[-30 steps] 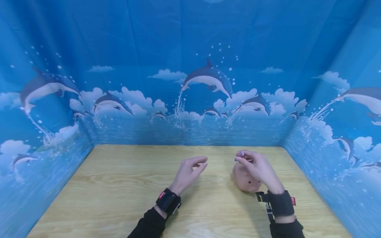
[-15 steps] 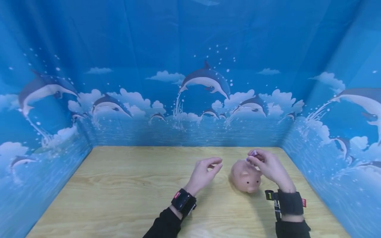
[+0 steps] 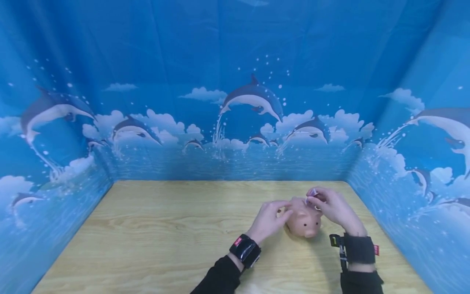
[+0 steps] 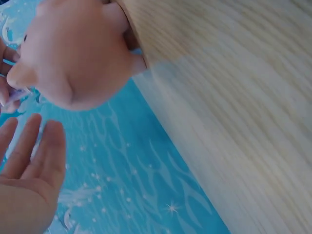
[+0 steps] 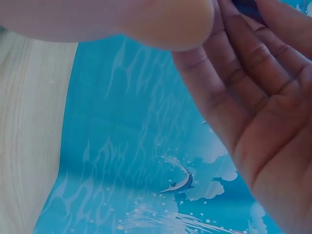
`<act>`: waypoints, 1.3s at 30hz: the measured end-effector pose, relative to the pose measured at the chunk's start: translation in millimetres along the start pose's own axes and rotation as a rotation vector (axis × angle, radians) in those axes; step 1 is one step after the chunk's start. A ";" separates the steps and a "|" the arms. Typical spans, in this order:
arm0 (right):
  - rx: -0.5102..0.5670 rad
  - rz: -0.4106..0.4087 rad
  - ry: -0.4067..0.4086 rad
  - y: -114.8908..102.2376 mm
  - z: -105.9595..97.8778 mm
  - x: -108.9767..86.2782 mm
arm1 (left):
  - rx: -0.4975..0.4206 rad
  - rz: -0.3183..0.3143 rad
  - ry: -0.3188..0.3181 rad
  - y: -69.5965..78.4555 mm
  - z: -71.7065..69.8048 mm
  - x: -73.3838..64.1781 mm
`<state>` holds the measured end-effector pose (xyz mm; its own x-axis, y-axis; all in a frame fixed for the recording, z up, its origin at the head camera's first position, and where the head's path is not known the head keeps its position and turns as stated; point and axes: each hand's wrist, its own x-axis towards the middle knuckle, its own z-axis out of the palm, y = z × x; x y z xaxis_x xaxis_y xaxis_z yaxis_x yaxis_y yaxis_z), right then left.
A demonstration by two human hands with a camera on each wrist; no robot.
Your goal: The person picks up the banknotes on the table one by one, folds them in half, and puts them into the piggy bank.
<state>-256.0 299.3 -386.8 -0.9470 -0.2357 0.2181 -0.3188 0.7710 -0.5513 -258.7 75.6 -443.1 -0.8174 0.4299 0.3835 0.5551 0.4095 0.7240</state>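
Note:
A pink piggy bank stands upright on the table, its snout toward the person. My right hand pinches a small folded purple-and-white banknote between thumb and fingers, right over the pig's back. Part of that note hides behind the fingertips. My left hand is at the pig's other side, fingertips close to its body, with nothing in its grasp. In the left wrist view the left fingers reach out fairly straight below the pig. The right wrist view shows the right fingers bent beside the pig's rounded underside.
The light wood-grain table runs back to a blue curtain printed with dolphins and clouds. More of this cloth encloses the left and right sides. The piggy bank sits on the table's right half.
My left hand has moved right, up to the piggy bank's side. The right hand first shifted right with the banknote, uncovering the pig's face, and now stays over its back.

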 end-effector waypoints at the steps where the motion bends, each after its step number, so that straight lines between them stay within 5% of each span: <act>1: -0.005 -0.006 -0.003 0.0 0.5 0.2 | 0.024 0.015 -0.011 1.7 2.6 0.8; 11: -0.007 -0.038 -0.028 -1.9 4.8 0.9 | 0.275 0.202 -0.078 8.3 24.2 3.5; 20: -0.021 -0.042 -0.020 -0.4 5.4 1.8 | 0.267 0.113 -0.120 11.6 27.1 1.4; 39: -0.038 -0.010 -0.019 -0.9 4.8 2.8 | 0.352 0.073 -0.129 18.4 35.2 1.6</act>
<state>-258.5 295.1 -389.6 -0.9445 -0.2544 0.2080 -0.3270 0.7903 -0.5182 -244.4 112.2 -449.3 -0.7603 0.5565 0.3351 0.6482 0.6159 0.4477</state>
